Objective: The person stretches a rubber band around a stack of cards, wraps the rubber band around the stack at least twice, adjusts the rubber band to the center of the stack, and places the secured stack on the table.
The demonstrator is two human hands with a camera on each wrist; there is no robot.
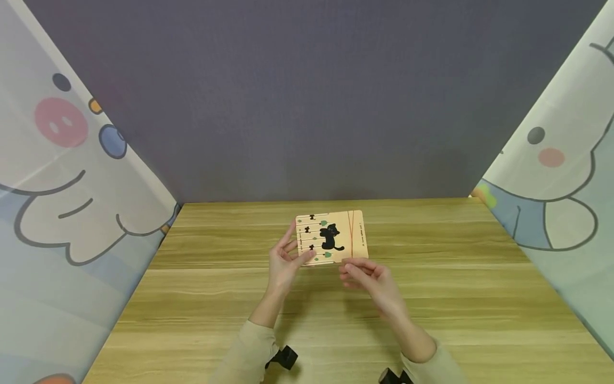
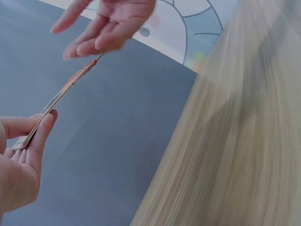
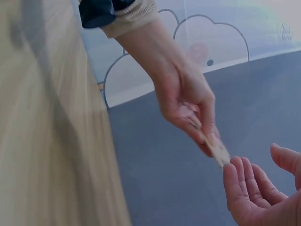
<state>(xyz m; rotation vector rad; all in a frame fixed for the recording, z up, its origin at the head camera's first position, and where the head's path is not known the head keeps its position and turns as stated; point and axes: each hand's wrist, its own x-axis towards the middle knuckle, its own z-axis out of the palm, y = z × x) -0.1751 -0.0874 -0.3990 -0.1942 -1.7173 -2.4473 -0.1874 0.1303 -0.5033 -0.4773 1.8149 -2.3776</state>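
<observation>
My left hand (image 1: 283,264) pinches a thin cream notebook (image 1: 342,234) by its left end, thumb on the front and fingers behind. Its cover carries a black cat, small bows and green leaves, and a thin red band runs round it near the right end. Seen edge-on in the left wrist view, the notebook (image 2: 66,88) is slightly bowed and held up off the table. My right hand (image 1: 366,277) is at its lower right edge, close by the band. In the right wrist view the right hand's fingers (image 3: 251,186) are extended, fingertips right at the notebook's edge, thumb apart.
Beneath both hands is a wood-grain table (image 1: 216,298). A plain grey panel (image 1: 316,101) stands along its back edge. Cartoon-printed curtains hang at the left (image 1: 62,176) and right (image 1: 556,176). Black wrist devices (image 1: 288,357) show at both cuffs.
</observation>
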